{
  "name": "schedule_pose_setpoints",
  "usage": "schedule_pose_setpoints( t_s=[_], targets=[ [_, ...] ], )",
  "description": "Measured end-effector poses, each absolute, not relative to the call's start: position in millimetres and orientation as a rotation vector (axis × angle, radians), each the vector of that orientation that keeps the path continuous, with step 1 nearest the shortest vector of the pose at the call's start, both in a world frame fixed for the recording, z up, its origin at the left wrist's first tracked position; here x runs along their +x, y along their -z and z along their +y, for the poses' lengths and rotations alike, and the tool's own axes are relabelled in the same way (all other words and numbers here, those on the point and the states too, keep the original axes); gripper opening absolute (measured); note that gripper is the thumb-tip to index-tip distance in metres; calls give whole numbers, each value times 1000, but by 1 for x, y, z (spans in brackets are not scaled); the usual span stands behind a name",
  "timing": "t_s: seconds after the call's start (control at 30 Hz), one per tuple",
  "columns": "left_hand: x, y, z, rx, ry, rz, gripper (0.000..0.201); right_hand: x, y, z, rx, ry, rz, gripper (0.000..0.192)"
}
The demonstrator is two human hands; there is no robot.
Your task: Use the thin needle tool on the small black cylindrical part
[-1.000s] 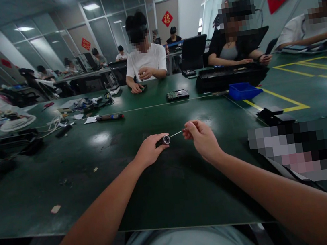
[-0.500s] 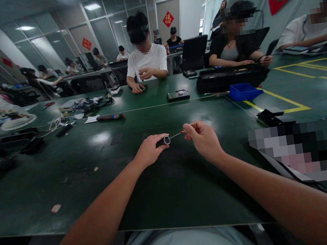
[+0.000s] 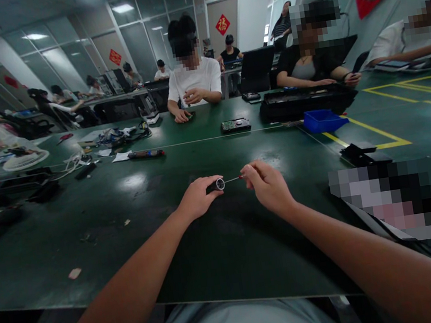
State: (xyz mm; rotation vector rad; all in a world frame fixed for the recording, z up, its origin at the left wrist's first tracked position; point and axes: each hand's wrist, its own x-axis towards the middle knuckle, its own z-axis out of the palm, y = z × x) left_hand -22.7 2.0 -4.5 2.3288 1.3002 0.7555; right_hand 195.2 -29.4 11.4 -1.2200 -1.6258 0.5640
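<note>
Wrapped round a small black cylinder [image 3: 214,185] with a silver ring at its end, my left hand [image 3: 196,197] is closed above the green table. The ringed end faces right, toward my other hand. My right hand [image 3: 267,183] pinches the red handle of a thin screwdriver [image 3: 234,179]. Its metal shaft points left and its tip meets the open end of the cylinder. How deep the tip goes in, I cannot tell. Most of the cylinder's body is hidden behind my left fingers.
Beyond my hands lie a hard drive [image 3: 235,125], a blue bin [image 3: 324,120] and a long black casing [image 3: 307,101]. Cables [image 3: 123,135] and a dark tool with a red end [image 3: 146,154] are at left. Co-workers sit across the green table [image 3: 100,226].
The screwdriver has turned to a flatter angle, with my right hand's fingers shifted slightly on its handle. My left hand and the cylinder stay almost still.
</note>
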Motion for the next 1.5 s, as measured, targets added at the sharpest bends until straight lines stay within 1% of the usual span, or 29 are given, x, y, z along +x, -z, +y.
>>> schedule_pose_setpoints(
  t_s=[0.07, 0.17, 0.27, 0.4, 0.53, 0.73, 0.97, 1.2, 1.33, 1.5],
  targets=[
    [-23, 4, 2, 2331, -756, 1298, 40, 195, -11, -30, -1253, -530, -1638, 32],
    [-23, 5, 2, 2322, -782, 1289, 40, 195, -8, -27, -1192, -581, -1554, 21],
    [-23, 6, 3, 2319, -830, 1288, 41, 194, -3, -21, -1070, -765, -1390, 20],
    [-23, 6, 4, 2416, -850, 1200, 41, 194, 3, -11, -956, -1010, -1109, 26],
    [-23, 1, 6, 2573, -778, 1121, 36, 195, 5, -4, -969, -1197, -938, 30],
    [-22, 1, 8, 2540, -723, 1258, 37, 195, 8, -2, -1068, -1017, -1005, 31],
    [-22, 3, 5, 2418, -732, 1283, 40, 196, 7, -7, -1067, -931, -1211, 29],
    [-22, 1, 3, 2374, -728, 1303, 41, 195, 3, -10, -1095, -867, -1242, 26],
    [-21, 0, 2, 2371, -727, 1291, 41, 196, -4, -15, -1117, -808, -1332, 29],
    [-20, -1, 0, 2353, -729, 1323, 41, 198, -14, -24, -1345, -560, -1471, 40]
  ],
)
